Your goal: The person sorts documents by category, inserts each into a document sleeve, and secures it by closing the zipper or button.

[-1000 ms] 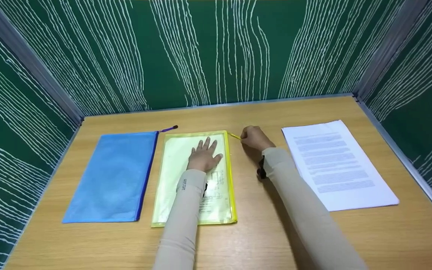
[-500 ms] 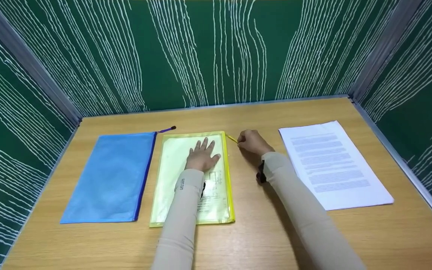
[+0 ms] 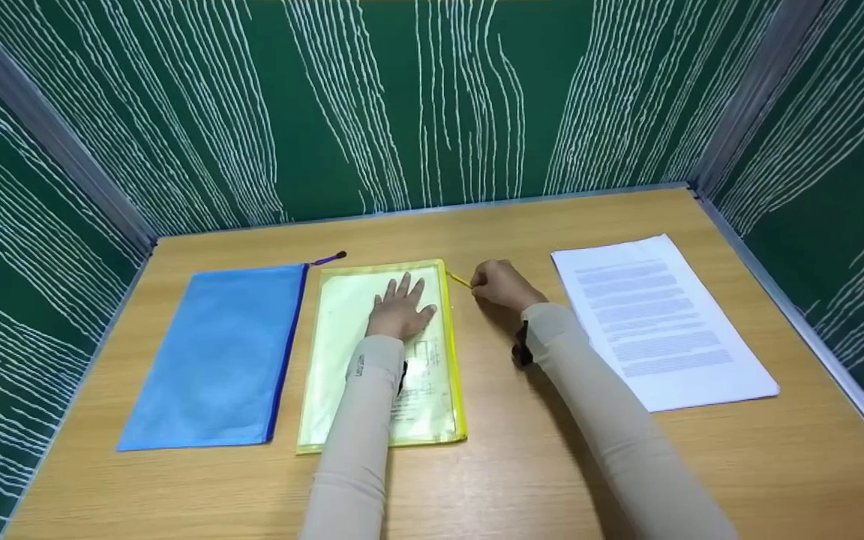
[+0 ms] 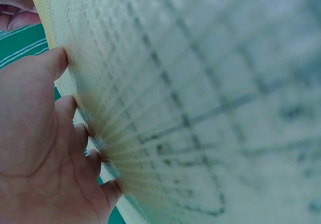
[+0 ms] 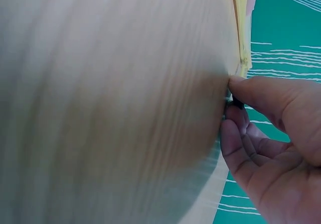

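A see-through yellow zip folder (image 3: 334, 345) with a printed sheet inside lies flat in the middle of the table. My left hand (image 3: 400, 309) rests on its upper part with fingers spread; in the left wrist view the fingertips (image 4: 60, 61) press on its surface. Past the folder's top right corner, my right hand (image 3: 505, 285) pinches the end of the yellow zipper pull (image 3: 460, 279). In the right wrist view, thumb and fingers (image 5: 234, 138) close on a small dark tip (image 5: 236, 102) of that pull, mostly hidden by them.
A blue zip folder (image 3: 214, 360) with a dark purple pull (image 3: 328, 258) lies to the left. To the right, a stack of printed paper (image 3: 661, 322) lies partly behind the right forearm. Green panels (image 3: 477, 97) with white lines enclose the wooden table (image 3: 507, 480).
The right hand, holding the zipper pull, has come slightly nearer the front of the table. The left hand stays on the yellow folder. The whole head view has shifted slightly.
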`<state>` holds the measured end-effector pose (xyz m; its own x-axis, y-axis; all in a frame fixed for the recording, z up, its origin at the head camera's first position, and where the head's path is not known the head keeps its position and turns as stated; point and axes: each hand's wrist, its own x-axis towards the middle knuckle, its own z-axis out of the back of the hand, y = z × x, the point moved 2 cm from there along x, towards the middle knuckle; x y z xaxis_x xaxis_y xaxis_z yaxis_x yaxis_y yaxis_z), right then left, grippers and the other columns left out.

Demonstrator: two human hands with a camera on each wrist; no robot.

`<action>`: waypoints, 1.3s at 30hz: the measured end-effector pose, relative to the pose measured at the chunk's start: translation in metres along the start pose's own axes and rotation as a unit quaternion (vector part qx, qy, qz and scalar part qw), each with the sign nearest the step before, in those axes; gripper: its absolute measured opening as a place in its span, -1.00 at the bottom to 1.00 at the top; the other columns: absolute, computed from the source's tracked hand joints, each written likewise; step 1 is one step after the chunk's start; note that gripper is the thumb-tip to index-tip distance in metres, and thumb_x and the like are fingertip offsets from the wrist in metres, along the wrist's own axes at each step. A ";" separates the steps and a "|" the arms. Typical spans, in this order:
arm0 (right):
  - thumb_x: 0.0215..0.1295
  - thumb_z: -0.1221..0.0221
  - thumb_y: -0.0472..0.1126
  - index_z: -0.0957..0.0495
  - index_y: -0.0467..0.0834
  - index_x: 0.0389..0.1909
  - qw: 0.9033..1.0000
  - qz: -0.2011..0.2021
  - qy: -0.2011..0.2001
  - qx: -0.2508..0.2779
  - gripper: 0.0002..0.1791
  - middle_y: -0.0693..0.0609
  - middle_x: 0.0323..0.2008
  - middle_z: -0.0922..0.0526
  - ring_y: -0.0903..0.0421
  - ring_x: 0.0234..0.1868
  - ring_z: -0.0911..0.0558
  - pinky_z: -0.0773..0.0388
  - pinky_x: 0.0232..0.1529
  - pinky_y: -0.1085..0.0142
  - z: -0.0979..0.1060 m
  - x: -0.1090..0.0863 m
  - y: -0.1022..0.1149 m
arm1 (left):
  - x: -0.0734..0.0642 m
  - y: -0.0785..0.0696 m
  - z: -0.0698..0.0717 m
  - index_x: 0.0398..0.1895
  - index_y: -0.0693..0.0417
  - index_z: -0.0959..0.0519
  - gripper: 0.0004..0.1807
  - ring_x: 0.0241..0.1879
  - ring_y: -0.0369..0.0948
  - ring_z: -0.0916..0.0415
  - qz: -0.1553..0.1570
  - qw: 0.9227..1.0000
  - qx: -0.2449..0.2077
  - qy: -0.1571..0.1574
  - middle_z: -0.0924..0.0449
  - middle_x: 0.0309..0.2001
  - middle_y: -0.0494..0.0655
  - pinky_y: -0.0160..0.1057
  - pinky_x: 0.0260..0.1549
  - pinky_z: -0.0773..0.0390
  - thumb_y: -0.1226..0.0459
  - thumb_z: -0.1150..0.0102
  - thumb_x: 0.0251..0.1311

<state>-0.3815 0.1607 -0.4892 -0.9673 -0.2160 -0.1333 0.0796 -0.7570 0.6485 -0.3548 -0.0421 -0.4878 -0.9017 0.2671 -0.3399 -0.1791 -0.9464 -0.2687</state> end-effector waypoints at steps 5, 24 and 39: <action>0.24 -0.18 -0.37 -0.65 -0.27 -0.19 1.000 -0.010 0.009 -0.003 -0.84 -0.15 -0.20 -0.66 0.07 -0.28 -0.51 -0.55 -0.17 0.25 0.001 -0.002 0.000 | 0.001 0.001 0.002 0.55 -0.20 0.12 -0.30 0.54 -0.05 0.41 0.006 1.000 -0.002 -0.004 0.34 0.57 -0.13 0.08 0.48 0.25 -0.15 0.30 0.43; 0.26 -0.20 -0.34 -0.67 -0.25 -0.17 0.999 0.004 0.037 -0.002 -0.83 -0.15 -0.18 -0.69 0.10 -0.31 -0.52 -0.53 -0.21 0.31 0.003 -0.012 -0.002 | 0.003 -0.006 -0.002 0.54 -0.22 0.15 -0.30 0.54 -0.03 0.47 0.047 0.997 -0.050 -0.019 0.39 0.56 -0.14 0.12 0.46 0.34 -0.14 0.31 0.43; 0.25 -0.20 -0.32 -0.67 -0.18 -0.18 0.998 -0.028 0.043 0.023 -0.84 -0.10 -0.20 -0.65 0.04 -0.25 -0.52 -0.53 -0.10 0.26 0.006 -0.019 -0.008 | 0.004 -0.010 -0.003 0.54 -0.20 0.12 -0.30 0.54 -0.02 0.47 0.046 0.996 -0.070 -0.029 0.37 0.56 -0.13 0.12 0.46 0.36 -0.14 0.31 0.42</action>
<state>-0.3652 0.1747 -0.4870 -0.9453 -0.2283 -0.2329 0.0135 -0.7408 0.6716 -0.3551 -0.0309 -0.4895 -0.9338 0.1655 -0.3171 -0.0416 -0.9308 -0.3630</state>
